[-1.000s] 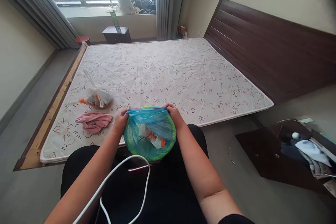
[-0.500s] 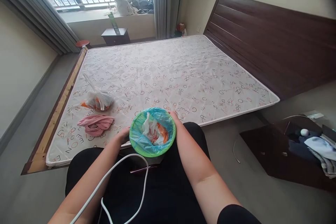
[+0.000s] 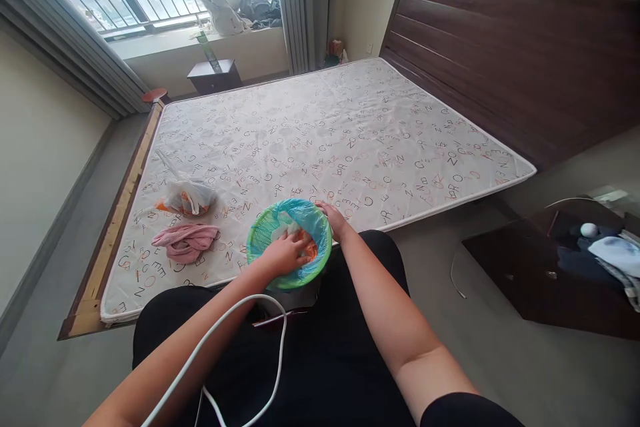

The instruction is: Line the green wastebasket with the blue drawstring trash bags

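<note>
A green mesh wastebasket [image 3: 255, 227] stands in front of me at the mattress edge, tilted a little. Its thin blue liner bag [image 3: 306, 213] covers the right and far side, while bare mesh shows on the left. My right hand [image 3: 333, 219] grips the right rim together with the liner. My left hand [image 3: 289, 252] reaches inside with fingers spread, lying on crumpled white and orange plastic waste [image 3: 285, 225]. Its fingertips press against that waste, and part of the waste is hidden under the hand.
On the mattress [image 3: 310, 140], left of the wastebasket, lie a pink cloth [image 3: 185, 242] and a tied plastic bag [image 3: 187, 197]. A white cable [image 3: 220, 313] loops across my lap. At right stands a dark cabinet [image 3: 505, 273] with clothes on top.
My left hand has left the wastebasket's left rim and moved into it, onto the waste. The liner has come away from the left rim, baring green mesh. My right hand stays at the right rim.
</note>
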A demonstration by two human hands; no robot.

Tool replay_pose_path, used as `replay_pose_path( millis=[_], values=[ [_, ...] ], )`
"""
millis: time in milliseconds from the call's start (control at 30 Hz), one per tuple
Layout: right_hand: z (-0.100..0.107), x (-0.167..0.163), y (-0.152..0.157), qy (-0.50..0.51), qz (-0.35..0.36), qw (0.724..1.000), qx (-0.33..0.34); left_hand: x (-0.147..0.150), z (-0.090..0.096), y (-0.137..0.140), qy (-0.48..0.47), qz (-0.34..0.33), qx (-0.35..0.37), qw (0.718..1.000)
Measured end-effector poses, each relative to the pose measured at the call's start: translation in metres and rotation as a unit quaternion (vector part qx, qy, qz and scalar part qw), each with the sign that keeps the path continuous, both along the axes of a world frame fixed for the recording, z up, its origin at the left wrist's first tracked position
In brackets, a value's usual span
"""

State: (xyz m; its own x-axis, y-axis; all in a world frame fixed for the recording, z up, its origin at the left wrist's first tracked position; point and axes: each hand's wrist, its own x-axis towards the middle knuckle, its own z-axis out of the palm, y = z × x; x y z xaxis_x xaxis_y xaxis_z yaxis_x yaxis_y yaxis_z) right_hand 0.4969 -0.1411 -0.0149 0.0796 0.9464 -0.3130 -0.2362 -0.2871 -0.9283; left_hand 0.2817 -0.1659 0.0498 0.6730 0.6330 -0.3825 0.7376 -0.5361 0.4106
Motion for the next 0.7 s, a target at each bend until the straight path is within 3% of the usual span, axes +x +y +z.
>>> replay_pose_path(
  millis=[100,233,467,700],
  values=[
    [0.005,0.002,-0.016,0.003,0.017,1.0,0.004,0.023,-0.04,0.002,0.14,0.004,-0.068,0.988],
    [0.004,0.005,-0.029,-0.096,0.072,0.993,-0.018,0.033,-0.073,0.007,0.19,0.037,-0.061,0.979],
    [0.0,0.008,-0.026,-0.089,0.091,0.992,-0.011,0.031,-0.08,0.008,0.16,0.059,-0.038,0.985],
    [-0.004,0.005,-0.026,-0.098,0.084,0.992,0.013,0.016,-0.083,0.003,0.066,0.088,-0.051,0.993]
  ],
)
